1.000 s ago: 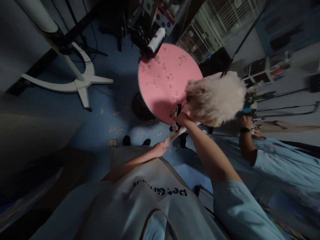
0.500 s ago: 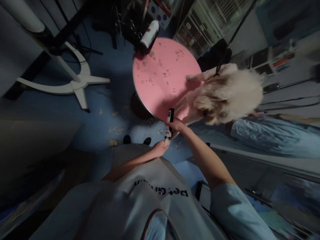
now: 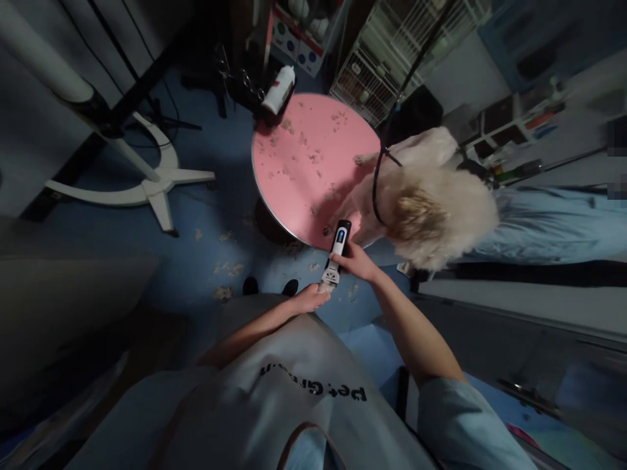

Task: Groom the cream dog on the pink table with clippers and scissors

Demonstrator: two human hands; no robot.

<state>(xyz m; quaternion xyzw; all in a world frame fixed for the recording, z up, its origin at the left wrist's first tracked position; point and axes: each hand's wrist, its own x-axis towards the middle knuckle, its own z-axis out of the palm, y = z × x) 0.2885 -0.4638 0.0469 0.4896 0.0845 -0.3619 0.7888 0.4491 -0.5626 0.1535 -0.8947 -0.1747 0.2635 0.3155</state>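
My right hand is wrapped round a black-and-white hair clipper, its small display lit blue, with the blade end angled down toward me. My left hand is closed at that blade end. Something pale shows by its fingertips; I cannot tell whether it is fur or part of the clipper. A cream-coloured dog stands at the right of the pink round table, head turned aside, a black loop round its neck. A front paw rests near the table's edge, just beyond the clipper.
Clumps of cut fur lie on the table and the blue floor. A white bottle and scissors are at the table's far left. A white-legged stand is on the left, a wire cage behind. Another person's blue clothing shows beyond the dog.
The dog's leg has left my left hand, and a paw now shows at the table edge. The clipper came slightly nearer me, its display now lit. The dog's head turned away.
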